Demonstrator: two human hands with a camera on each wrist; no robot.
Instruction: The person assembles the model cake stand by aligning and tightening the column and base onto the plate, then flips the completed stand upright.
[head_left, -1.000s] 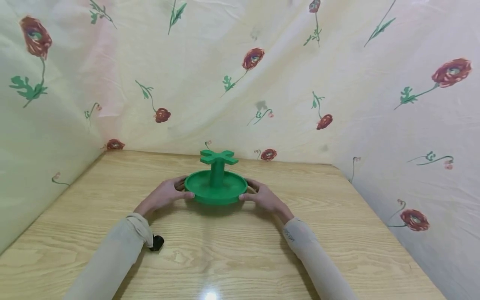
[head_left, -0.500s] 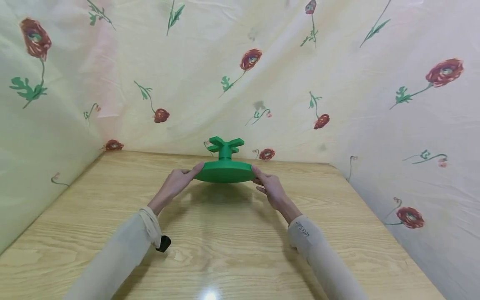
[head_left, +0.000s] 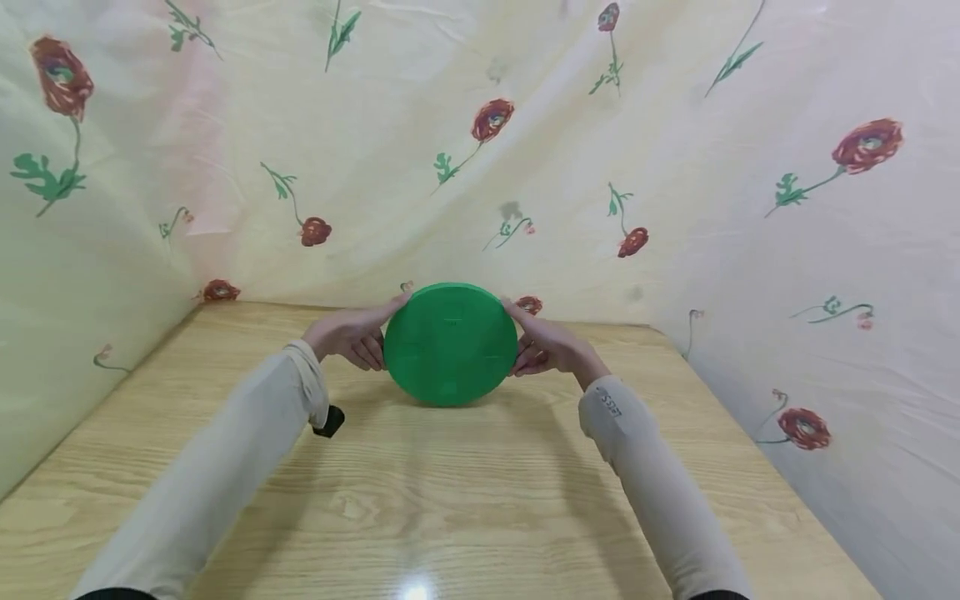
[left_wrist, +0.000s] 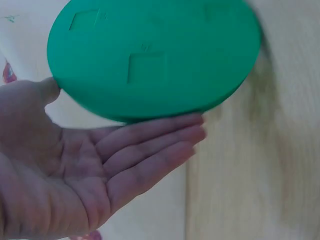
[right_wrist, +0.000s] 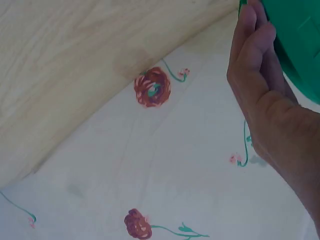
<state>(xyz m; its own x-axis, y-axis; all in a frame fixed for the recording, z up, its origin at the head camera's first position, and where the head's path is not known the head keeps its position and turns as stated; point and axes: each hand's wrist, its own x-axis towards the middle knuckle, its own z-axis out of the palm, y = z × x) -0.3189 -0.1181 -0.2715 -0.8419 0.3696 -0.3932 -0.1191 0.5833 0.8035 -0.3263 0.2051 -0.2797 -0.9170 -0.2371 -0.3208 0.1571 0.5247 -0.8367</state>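
Both hands hold up a green round tray with a central post [head_left: 450, 346], its flat underside turned toward me; the post and its cross-shaped top are hidden behind it. My left hand [head_left: 356, 333] grips the left edge, thumb near the top of the rim and fingers lower down. In the left wrist view, shallow square outlines mark the underside of the tray [left_wrist: 190, 70], and the fingers lie along its edge. On the opposite edge my right hand [head_left: 551, 346] grips the rim the same way. The right wrist view catches only part of that hand [right_wrist: 270, 95].
Underneath is a light wood-grain table [head_left: 480, 500]. A pale cloth with red flowers [head_left: 360, 150] hangs behind the table and along both sides. A small black piece [head_left: 328, 422] shows at the left sleeve.
The tray has been lifted from the table and tipped away, so its underside has swung round to face me. Both hands have risen with it, thumbs moving up the rim.
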